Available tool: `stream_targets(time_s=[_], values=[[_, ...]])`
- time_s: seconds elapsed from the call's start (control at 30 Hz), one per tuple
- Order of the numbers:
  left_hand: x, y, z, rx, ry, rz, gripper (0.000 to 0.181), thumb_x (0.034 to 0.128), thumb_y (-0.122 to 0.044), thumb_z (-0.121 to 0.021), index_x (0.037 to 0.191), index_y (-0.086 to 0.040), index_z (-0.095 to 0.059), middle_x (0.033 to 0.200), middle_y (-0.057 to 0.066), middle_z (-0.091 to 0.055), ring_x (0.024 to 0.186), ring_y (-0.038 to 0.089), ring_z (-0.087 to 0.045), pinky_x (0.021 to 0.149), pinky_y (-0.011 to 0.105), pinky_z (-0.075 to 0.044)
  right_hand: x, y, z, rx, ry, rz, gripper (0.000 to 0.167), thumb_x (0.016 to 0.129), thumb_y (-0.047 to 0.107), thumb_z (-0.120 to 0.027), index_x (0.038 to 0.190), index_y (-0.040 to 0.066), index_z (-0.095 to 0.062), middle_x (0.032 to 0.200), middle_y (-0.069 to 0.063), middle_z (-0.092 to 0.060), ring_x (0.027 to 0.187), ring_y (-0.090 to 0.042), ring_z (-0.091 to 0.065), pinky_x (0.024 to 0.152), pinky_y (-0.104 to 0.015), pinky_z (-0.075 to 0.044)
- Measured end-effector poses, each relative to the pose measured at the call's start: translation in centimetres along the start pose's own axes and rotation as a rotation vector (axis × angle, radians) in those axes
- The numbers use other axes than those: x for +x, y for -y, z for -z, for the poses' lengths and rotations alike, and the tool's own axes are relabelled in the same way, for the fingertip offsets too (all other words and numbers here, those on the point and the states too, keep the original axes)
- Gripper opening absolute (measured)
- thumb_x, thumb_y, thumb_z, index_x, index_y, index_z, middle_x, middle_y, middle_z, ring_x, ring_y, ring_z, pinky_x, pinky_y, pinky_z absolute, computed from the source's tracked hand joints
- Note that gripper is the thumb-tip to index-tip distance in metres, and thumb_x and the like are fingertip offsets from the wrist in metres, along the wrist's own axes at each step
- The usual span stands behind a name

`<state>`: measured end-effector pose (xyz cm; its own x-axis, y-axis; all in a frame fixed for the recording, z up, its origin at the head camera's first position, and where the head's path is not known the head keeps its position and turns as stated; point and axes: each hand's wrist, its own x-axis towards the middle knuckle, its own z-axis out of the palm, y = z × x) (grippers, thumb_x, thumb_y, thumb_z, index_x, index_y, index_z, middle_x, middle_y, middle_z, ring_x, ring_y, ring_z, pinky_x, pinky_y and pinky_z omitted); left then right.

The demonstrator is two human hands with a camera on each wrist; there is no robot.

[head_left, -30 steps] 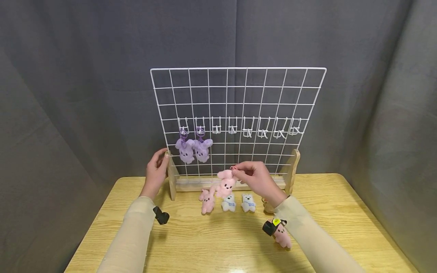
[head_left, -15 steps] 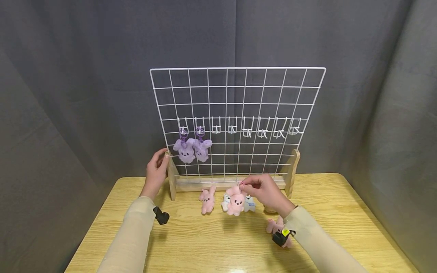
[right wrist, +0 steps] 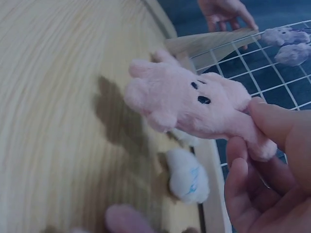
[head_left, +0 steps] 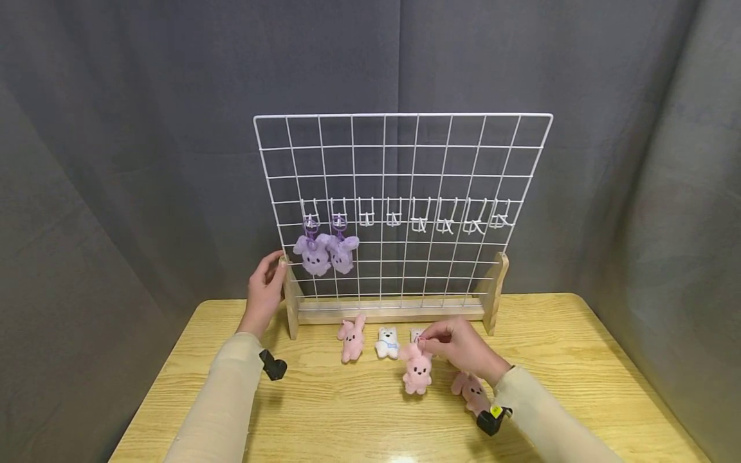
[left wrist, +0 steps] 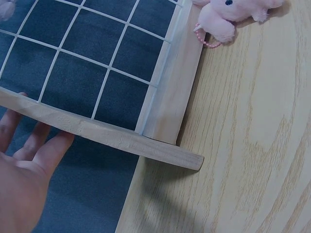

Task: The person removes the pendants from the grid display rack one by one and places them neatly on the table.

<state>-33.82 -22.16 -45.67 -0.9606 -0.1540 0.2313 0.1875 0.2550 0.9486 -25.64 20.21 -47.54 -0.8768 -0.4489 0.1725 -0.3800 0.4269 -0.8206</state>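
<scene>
My right hand (head_left: 463, 347) pinches a pink plush bunny keychain (head_left: 418, 373) near its ears. It hangs upright above the table, partly covering a white plush bear (head_left: 416, 333). In the right wrist view, thumb and fingers hold the pink bunny (right wrist: 184, 97) by one ear. My left hand (head_left: 265, 292) holds the wooden left side post (head_left: 292, 296) of a white wire grid rack (head_left: 399, 173), fingers against its outer edge in the left wrist view. Two purple plush bunny keychains (head_left: 315, 257) hang from the two leftmost hooks.
Several more white hooks (head_left: 419, 225) line the grid to the right. On the wooden table (head_left: 347, 411) lie a pink bunny (head_left: 351, 339) at left, another pink bunny (head_left: 471, 389) near my right wrist, and a white bear (head_left: 388, 344). Grey curtains (head_left: 173, 128) surround the table.
My right hand has moved down, right and nearer with the pink bunny, away from the grid's base. The left hand stays at the side post.
</scene>
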Motion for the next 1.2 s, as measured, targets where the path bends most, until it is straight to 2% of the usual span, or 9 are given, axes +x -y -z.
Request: stream_targets(time_s=[0.1,0.3,0.43,0.57,0.7,1.0,1.2], values=[[0.1,0.0,0.0,-0.004,0.002,0.003,0.049,0.1093,-0.050,-0.051,0.154,-0.028,-0.050,0.147,0.010,-0.061,0.125,0.027,-0.059,0.087,0.044,-0.058,-0.5,-0.5,-0.1,-0.021,0.037,-0.019,0.007,0.099,0.015,-0.076,0.099,0.015,-0.082,0.093,0.002,-0.078,0.076,-0.008,-0.065,0.067,-0.023,-0.054],[0.0,-0.7,-0.1,-0.015,0.014,0.041,0.048,0.1120,-0.041,-0.049,0.157,-0.025,-0.048,0.151,0.013,-0.057,0.130,0.030,-0.056,0.096,0.053,-0.054,-1.2,-1.1,-0.1,-0.041,0.080,-0.017,0.008,0.100,0.014,-0.074,0.096,0.014,-0.082,0.089,0.002,-0.078,0.071,-0.007,-0.062,0.064,-0.023,-0.052],[-0.6,-2.1,-0.1,-0.033,0.021,0.063,0.046,0.1131,-0.032,-0.049,0.157,-0.019,-0.047,0.152,0.017,-0.056,0.128,0.033,-0.055,0.097,0.058,-0.053,-1.6,-1.4,-0.2,-0.052,0.107,-0.014,0.008,0.099,0.012,-0.074,0.095,0.012,-0.081,0.089,0.001,-0.077,0.069,-0.006,-0.060,0.063,-0.023,-0.051],[-1.4,-3.7,0.0,-0.036,0.026,0.062,0.045,0.1132,-0.028,-0.049,0.157,-0.015,-0.047,0.150,0.019,-0.057,0.123,0.030,-0.056,0.095,0.056,-0.054,-1.7,-1.8,-0.3,-0.102,0.120,0.021,0.008,0.099,0.011,-0.075,0.094,0.014,-0.081,0.087,0.003,-0.076,0.070,-0.005,-0.060,0.064,-0.023,-0.052],[-1.9,-4.3,0.0,-0.039,0.033,0.061,0.046,0.1132,-0.029,-0.049,0.157,-0.015,-0.047,0.149,0.019,-0.057,0.124,0.029,-0.056,0.098,0.056,-0.053,-1.8,-2.1,-0.4,-0.160,0.119,0.073,0.007,0.098,0.012,-0.076,0.093,0.015,-0.080,0.084,0.007,-0.073,0.071,-0.003,-0.060,0.064,-0.024,-0.052],[-1.8,-4.1,0.0,-0.038,0.032,0.074,0.046,0.1133,-0.028,-0.049,0.157,-0.015,-0.047,0.151,0.019,-0.056,0.129,0.034,-0.055,0.098,0.056,-0.053,-1.9,-2.7,-0.9,-0.256,0.140,0.074,0.006,0.099,0.016,-0.076,0.095,0.017,-0.081,0.083,0.012,-0.073,0.069,-0.002,-0.062,0.065,-0.024,-0.053],[-0.5,-1.7,-0.1,-0.041,0.025,0.062,0.047,0.1131,-0.034,-0.049,0.158,-0.020,-0.046,0.152,0.018,-0.056,0.130,0.033,-0.055,0.099,0.058,-0.053,-1.8,-2.2,-0.8,-0.264,0.150,0.042,0.007,0.100,0.021,-0.075,0.098,0.017,-0.080,0.088,0.012,-0.074,0.071,-0.004,-0.066,0.068,-0.024,-0.054]])
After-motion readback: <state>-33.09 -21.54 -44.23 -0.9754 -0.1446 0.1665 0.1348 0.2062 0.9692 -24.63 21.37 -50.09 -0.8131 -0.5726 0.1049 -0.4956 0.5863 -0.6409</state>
